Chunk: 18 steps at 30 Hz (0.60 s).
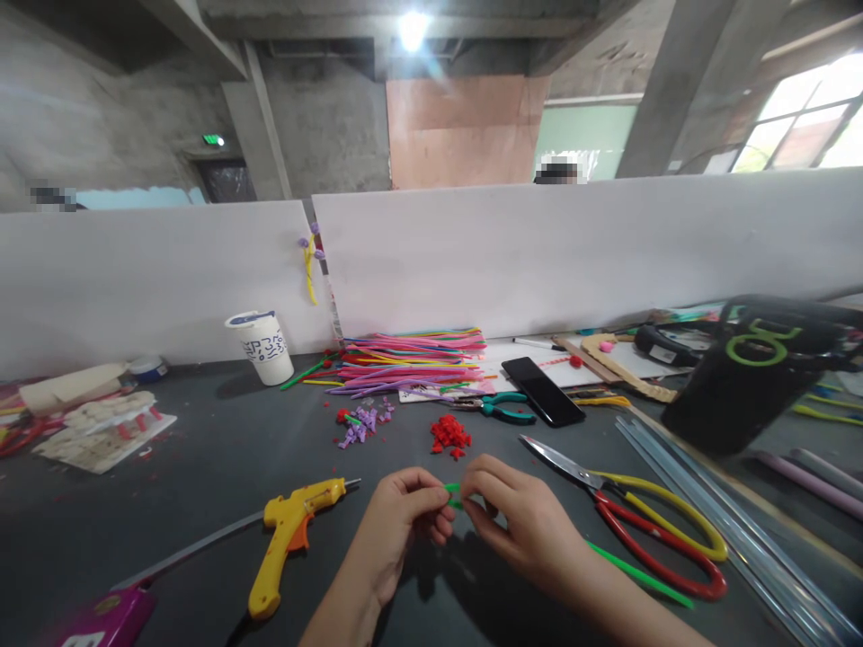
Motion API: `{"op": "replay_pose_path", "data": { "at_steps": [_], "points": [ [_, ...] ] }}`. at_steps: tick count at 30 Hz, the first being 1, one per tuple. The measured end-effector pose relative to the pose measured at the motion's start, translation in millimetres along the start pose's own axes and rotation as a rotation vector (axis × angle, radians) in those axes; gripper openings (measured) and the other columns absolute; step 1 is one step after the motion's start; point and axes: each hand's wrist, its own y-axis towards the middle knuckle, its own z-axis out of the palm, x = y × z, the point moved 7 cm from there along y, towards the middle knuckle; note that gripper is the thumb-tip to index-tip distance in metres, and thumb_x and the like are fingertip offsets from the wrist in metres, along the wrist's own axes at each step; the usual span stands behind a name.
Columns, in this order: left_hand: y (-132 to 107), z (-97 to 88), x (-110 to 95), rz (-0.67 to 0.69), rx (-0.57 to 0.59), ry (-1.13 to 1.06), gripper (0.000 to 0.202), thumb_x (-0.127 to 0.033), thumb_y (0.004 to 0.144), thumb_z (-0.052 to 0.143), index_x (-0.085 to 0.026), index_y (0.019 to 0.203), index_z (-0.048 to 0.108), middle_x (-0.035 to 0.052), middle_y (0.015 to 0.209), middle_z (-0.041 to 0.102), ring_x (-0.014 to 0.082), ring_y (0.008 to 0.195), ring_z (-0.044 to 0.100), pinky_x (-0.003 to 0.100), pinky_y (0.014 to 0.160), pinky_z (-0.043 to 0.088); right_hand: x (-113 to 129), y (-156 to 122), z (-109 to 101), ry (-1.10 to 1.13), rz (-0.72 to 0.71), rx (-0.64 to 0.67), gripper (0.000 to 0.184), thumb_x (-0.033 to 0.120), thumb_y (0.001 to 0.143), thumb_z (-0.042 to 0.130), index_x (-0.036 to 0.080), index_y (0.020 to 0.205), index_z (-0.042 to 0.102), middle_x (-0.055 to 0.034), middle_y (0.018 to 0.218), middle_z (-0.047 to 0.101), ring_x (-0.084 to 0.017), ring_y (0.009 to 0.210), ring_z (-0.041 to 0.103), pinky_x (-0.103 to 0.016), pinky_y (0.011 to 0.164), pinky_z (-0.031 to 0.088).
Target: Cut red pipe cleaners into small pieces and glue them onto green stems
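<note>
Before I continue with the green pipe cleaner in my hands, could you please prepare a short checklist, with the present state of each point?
1. Green pipe cleaner pinched in the left hand: ok.
2. Right hand gripping it firmly: cannot tell; its own fingers hide the contact.
3. Yellow glue gun apart from both hands: ok, it lies left of the left hand.
4. Glue gun cool or hot: cannot tell from the picture.
5. Scissors laid down: ok, they rest on the table, to the right.
6. Purple pieces free of other colours: not ok, a red piece lies at the pile's left edge.
</note>
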Motion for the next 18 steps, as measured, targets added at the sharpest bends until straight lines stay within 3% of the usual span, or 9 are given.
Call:
{"op": "replay_pose_path", "data": {
  "at_steps": [6,18],
  "points": [
    [0,1.1,1,0.002,-0.016,-0.014,0.014,-0.022,0.059,0.068,-0.013,0.058,0.058,0.0005,0.05,0.059,0.0083,0.041,0.051,0.019,0.043,0.038,4,0,-1,0.069,0.021,0.017,0.011,0.013,0.077,0.049,0.02,0.082,0.056,-0.0038,0.09,0.056,-0.013,0.076,0.053,-0.023,0.067,0.04],
    [-1,-1.5,-5,0.007,-0.029,0.166,0.008,-0.017,0.06,0.064,-0.014,0.054,0.059,-0.0021,0.043,0.053,0.007,0.036,0.046,0.018,0.039,0.032,-5,0,7,0.21,0.116,-0.011,0.013,0.009,0.077,0.045,0.019,0.069,0.045,-0.0008,0.076,0.052,-0.011,0.062,0.047,-0.021,0.057,0.038]
  ]
}}
